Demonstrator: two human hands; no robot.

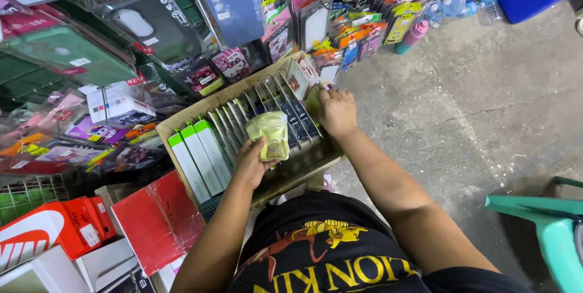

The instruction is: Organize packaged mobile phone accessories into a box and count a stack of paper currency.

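At frame centre, the left hand [252, 165] clamps a yellow-green packaged phone case [270, 135] above a cardboard box [182, 124] of upright packages. Just right, the right hand [337, 111] – fingers curled – presses among the packaged cases [291, 108] at the box's far end – grip unclear.

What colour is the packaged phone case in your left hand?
Pale yellow-green, in a clear plastic wrapper, held by the left hand over the cardboard box. The head view shows it best.
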